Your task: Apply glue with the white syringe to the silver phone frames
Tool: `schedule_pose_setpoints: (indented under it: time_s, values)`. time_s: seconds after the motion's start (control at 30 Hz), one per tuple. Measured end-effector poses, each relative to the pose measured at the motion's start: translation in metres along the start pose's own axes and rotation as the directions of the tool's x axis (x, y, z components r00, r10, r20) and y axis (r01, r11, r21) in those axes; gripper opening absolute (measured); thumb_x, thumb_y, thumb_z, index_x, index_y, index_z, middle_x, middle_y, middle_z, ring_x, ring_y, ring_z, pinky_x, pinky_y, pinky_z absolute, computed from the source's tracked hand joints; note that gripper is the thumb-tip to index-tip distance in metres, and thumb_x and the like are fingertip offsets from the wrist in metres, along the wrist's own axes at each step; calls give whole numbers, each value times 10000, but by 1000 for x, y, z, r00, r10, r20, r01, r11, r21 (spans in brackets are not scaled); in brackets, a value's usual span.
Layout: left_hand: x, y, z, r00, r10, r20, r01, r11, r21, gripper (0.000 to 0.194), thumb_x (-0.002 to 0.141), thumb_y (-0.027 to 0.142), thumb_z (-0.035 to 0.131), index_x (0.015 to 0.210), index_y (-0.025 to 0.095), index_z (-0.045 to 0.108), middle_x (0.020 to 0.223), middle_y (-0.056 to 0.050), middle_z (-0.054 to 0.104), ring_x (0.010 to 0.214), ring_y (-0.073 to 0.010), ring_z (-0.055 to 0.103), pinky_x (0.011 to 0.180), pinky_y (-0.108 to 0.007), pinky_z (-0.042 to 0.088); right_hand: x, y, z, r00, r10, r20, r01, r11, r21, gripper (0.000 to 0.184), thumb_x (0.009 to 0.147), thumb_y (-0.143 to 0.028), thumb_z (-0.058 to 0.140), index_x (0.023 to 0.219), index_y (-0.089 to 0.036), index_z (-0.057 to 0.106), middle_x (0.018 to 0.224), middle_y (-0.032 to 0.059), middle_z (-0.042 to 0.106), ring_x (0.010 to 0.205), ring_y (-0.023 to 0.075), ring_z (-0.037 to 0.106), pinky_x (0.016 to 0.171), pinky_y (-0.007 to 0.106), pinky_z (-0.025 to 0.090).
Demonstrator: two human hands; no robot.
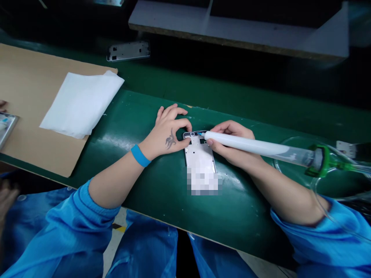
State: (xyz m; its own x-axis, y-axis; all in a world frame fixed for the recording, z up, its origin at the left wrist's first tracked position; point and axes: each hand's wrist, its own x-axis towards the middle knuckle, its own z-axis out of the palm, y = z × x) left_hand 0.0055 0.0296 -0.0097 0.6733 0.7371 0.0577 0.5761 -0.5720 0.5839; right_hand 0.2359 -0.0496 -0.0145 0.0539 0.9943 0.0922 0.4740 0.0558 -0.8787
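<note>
On the green bench lies a phone frame (199,158) with a pale metal plate and dark cutouts along its far end; its near end is blurred out. My left hand (171,131) pinches the frame's far left corner between thumb and index finger, the other fingers spread. In my right hand (234,141) is a dispensing syringe (255,146) filled with white material, held nearly level. Its blue needle tip points left at the frame's far end; whether it touches cannot be made out. A green cap (319,160) with a clear hose closes the syringe's back end.
Another phone frame (129,51) lies at the back left. A white sheet (82,104) rests on brown cardboard (26,88). Clear tubing (278,154) loops on the right. A raised shelf (237,38) spans the back. Part of another person's hand (7,199) shows at the left edge.
</note>
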Motion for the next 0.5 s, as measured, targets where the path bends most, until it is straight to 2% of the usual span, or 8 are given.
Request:
schedule_pose_setpoints:
  time_s: [0.23, 0.33, 0.4, 0.5]
  values:
    - [0, -1, 1, 1000, 1, -12, -1, 1000, 7, 150, 844, 374, 753, 941, 266, 715, 1419, -59, 554, 1567, -387, 285, 1285, -688, 76, 2, 0, 2, 1000, 10, 17, -10, 1000, 26, 252, 766, -402, 846, 882, -261, 673, 783, 15, 720, 648, 181, 652, 559, 299, 521]
    - [0, -3, 2, 1000, 7, -20, -6, 1000, 18, 152, 845, 372, 752, 948, 269, 710, 1417, -56, 558, 1562, -384, 290, 1282, -694, 75, 1, 6, 2, 1000, 17, -4, -16, 992, 122, 298, 803, -472, 821, 906, -258, 640, 778, 19, 732, 627, 178, 663, 540, 297, 527]
    - [1, -6, 1, 997, 16, -76, -14, 1000, 19, 223, 868, 408, 745, 1035, 267, 700, 1381, -73, 579, 1505, -362, 383, 1275, -662, 179, -1, 11, 1, 999, 20, -37, -11, 973, 231, 329, 874, -524, 752, 997, -258, 604, 769, 13, 747, 550, 161, 641, 484, 282, 503]
    - [4, -14, -2, 959, -22, -284, 20, 1000, -9, 354, 924, 488, 694, 1147, 218, 643, 1245, -109, 623, 1251, -286, 589, 1114, -494, 468, -5, 15, -1, 998, -45, -37, 53, 963, 265, 444, 959, -554, 649, 1271, -255, 548, 845, 29, 793, 468, 146, 613, 429, 273, 475]
